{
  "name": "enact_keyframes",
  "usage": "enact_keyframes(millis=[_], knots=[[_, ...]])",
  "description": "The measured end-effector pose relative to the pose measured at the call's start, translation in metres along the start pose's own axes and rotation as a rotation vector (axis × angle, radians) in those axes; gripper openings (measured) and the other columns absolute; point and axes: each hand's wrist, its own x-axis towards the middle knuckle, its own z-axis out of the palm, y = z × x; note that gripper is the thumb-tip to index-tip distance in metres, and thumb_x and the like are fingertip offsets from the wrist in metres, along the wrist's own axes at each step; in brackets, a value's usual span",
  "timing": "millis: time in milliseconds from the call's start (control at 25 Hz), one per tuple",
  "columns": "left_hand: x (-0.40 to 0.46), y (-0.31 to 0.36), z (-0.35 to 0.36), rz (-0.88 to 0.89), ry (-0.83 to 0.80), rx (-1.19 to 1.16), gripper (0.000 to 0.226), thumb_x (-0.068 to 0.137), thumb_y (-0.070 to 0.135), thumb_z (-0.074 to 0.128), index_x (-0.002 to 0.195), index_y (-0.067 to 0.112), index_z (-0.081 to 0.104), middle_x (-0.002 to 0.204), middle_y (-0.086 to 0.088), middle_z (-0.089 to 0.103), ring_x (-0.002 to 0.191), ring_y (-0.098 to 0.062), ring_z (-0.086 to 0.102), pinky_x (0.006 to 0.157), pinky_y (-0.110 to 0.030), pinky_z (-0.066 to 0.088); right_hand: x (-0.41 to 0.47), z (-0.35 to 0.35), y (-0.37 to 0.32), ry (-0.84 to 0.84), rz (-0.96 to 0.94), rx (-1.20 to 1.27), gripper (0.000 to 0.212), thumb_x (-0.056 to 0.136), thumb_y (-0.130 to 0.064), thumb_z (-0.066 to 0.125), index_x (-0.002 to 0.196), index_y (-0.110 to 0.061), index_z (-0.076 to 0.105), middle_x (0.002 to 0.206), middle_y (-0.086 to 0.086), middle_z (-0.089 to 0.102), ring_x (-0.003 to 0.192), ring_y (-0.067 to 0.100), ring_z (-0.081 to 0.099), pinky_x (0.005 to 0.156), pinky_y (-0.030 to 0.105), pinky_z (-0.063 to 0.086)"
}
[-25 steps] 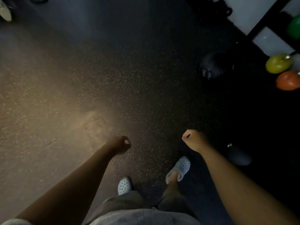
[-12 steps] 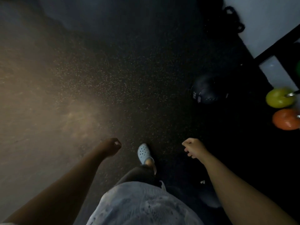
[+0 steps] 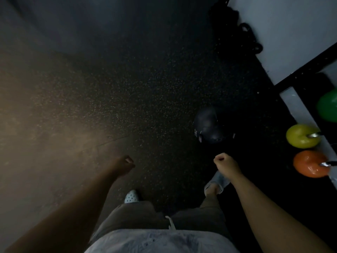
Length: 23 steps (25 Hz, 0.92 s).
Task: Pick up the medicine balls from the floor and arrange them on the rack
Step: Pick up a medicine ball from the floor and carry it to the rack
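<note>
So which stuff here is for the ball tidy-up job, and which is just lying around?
For the job:
- dark round medicine ball on the speckled rubber floor
- black metal rack frame
- both empty, curled hands: left, right

Just lying about:
- green, yellow and orange rounded weights
- black tangled pile by the wall

black ball [image 3: 207,126], speckled floor [image 3: 136,99]
</note>
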Motion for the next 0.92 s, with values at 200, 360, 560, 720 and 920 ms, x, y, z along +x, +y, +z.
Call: enact_keyframes(millis=[200, 360, 560, 720, 920], knots=[[0.05, 0.142, 0.077, -0.024, 0.089, -0.074, 0.034, 0.099, 0.022, 0.066, 0.131, 0.01, 0.061, 0.125, -0.014, 0.066, 0.104, -0.025, 0.062, 0.095, -0.043, 0.055, 0.13, -0.103, 0.03, -0.026, 0.014, 0.053, 0.033, 0.102, -0.031, 0.057, 0.127, -0.01, 0.062, 0.115, 0.017, 0.066, 0.097, 0.035, 0.064, 0.083, 0.045, 0.053], [0.126, 0.243, 0.144, -0.022, 0.123, -0.12, 0.039, 0.099, 0.029, 0.065, 0.132, 0.009, 0.059, 0.123, -0.013, 0.065, 0.095, -0.018, 0.061, 0.076, -0.031, 0.053, 0.245, -0.152, 0.045, -0.102, 0.132, 0.128, 0.039, 0.104, -0.041, 0.05, 0.13, -0.012, 0.058, 0.114, 0.016, 0.063, 0.088, 0.031, 0.061, 0.075, 0.041, 0.05], [0.283, 0.291, 0.216, -0.1, 0.142, -0.259, 0.056, 0.099, 0.046, 0.062, 0.141, 0.009, 0.054, 0.135, -0.015, 0.061, 0.11, -0.025, 0.063, 0.082, -0.035, 0.054, 0.411, -0.132, 0.058, -0.116, 0.237, 0.325, 0.045, 0.103, -0.054, 0.043, 0.129, -0.02, 0.054, 0.103, 0.006, 0.06, 0.084, 0.025, 0.058, 0.076, 0.04, 0.049], [0.417, 0.304, 0.285, -0.162, 0.109, -0.461, 0.085, 0.092, 0.073, 0.053, 0.151, 0.012, 0.046, 0.151, -0.016, 0.052, 0.133, -0.037, 0.055, 0.109, -0.054, 0.048, 0.553, -0.091, 0.063, -0.034, 0.245, 0.42, 0.068, 0.089, -0.074, 0.043, 0.137, -0.028, 0.055, 0.132, 0.004, 0.059, 0.111, 0.028, 0.061, 0.094, 0.045, 0.052], [0.515, 0.275, 0.355, -0.232, -0.059, -0.996, 0.116, 0.054, 0.101, 0.057, 0.145, 0.029, 0.058, 0.142, -0.006, 0.067, 0.126, -0.033, 0.065, 0.109, -0.055, 0.05, 0.6, -0.055, 0.063, -0.121, 0.249, 0.583, 0.065, 0.098, -0.066, 0.041, 0.148, -0.025, 0.05, 0.132, -0.003, 0.057, 0.128, 0.029, 0.055, 0.095, 0.039, 0.041]])
